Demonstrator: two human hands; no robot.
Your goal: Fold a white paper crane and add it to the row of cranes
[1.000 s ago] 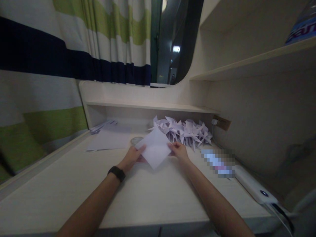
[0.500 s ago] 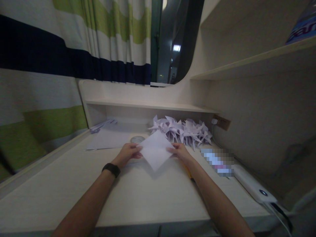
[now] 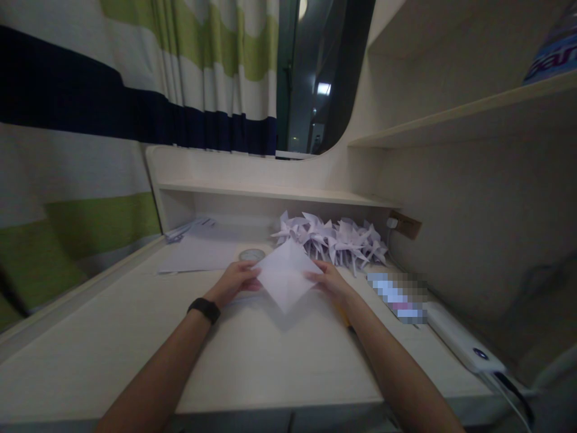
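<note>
- And here's the sheet (image 3: 287, 281), turned like a diamond between my two hands, over the table (image 3: 270, 367), in front of the pinwheels (image 3: 333, 237); whether its near tip touches down, I can't tell.
- My left hand (image 3: 235, 281) pinches the left corner, thumb on top, fingers below!
- Over on the right, my right hand (image 3: 332, 281) matches it, pinching the opposite corner, thumb lying on the face.
- Faint creases cross the middle; it's thin paper, so I judge it nearly weightless, bendy, quick to take a fold and easy to tear or crumple.
- Best hold, I'd say: right out at the corners, a light pinch, leaving the middle flat and free.
- Now the writing! None that I can read on the sheet.
- Up on the shelf (image 3: 473, 108), a package (image 3: 554, 57) shows big letters, perhaps "ar", the rest cut off.
- The phone (image 3: 396, 297) is pixelated, nothing legible there.
</note>
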